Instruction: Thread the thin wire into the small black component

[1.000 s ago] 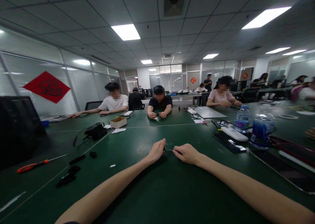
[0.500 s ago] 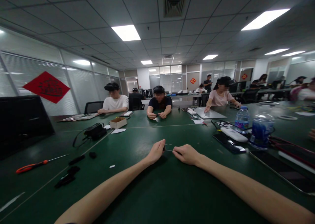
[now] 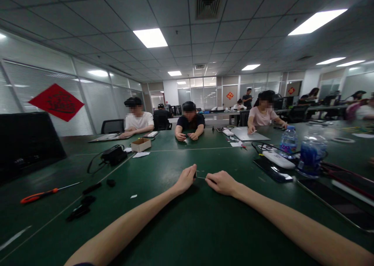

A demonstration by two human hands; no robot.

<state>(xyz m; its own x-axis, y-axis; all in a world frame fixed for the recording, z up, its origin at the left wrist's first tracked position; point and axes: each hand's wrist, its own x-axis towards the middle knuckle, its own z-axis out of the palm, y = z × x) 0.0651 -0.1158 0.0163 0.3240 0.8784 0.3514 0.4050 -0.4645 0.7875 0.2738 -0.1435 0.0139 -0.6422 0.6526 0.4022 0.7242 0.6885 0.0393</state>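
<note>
My left hand [image 3: 185, 179] pinches a small dark part [image 3: 194, 175] above the green table mat [image 3: 163, 203]. The part is mostly hidden by my fingers. My right hand [image 3: 222, 182] holds a thin metal pin [image 3: 201, 177] between its fingers. The pin points left toward the dark part, and its tip sits very close to it. The picture is too small to show whether they touch. Both forearms rest low over the mat, and a tiny white scrap [image 3: 133, 196] lies below my left hand.
To the left lie an orange-handled screwdriver [image 3: 43, 195], black pieces, a black pouch [image 3: 113, 155] and a cardboard box [image 3: 140, 144]. To the right are a water bottle [image 3: 288, 140], a white device [image 3: 278, 159] and phones. Co-workers sit across the table.
My hands have barely moved. The co-worker in the pale top has brought a hand onto the silver panel, and the co-worker at the far left has drawn both arms inward.
</note>
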